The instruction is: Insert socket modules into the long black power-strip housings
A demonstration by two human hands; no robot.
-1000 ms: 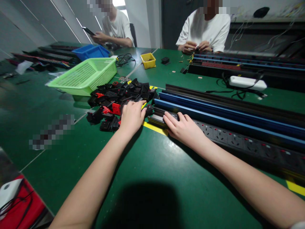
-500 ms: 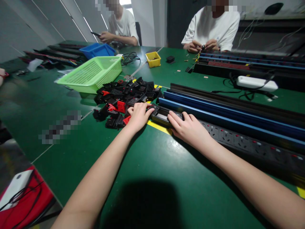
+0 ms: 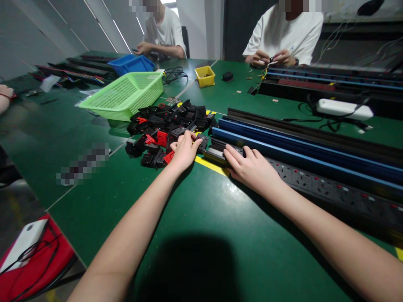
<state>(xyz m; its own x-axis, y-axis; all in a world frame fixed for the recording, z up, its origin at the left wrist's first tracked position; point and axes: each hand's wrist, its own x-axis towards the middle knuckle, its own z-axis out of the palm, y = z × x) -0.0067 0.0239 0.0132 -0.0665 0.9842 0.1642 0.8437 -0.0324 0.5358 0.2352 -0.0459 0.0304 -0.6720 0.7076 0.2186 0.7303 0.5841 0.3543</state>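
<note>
My left hand [image 3: 183, 149] is curled over a small black part [image 3: 202, 141], pressing it against the near end of a long black power strip [image 3: 315, 182]. My right hand [image 3: 250, 167] lies on top of that strip just behind its end, fingers stretched flat on it. A pile of black and red plastic switch parts [image 3: 163, 128] lies just left of my left hand. The strip runs off to the right along the green table [image 3: 78, 138], with rows of sockets and small red marks.
Blue and black rails [image 3: 299, 144] lie behind the strip. A green basket [image 3: 124, 95], a blue bin [image 3: 130, 64] and a yellow box [image 3: 205, 76] stand farther back. A white power strip [image 3: 344, 110] lies at right. Two people in white shirts work at the far side.
My left hand has shifted slightly right, from the parts pile to the strip's end, with a black part under its fingers. My right hand has stayed on the strip. The view has drifted left.
</note>
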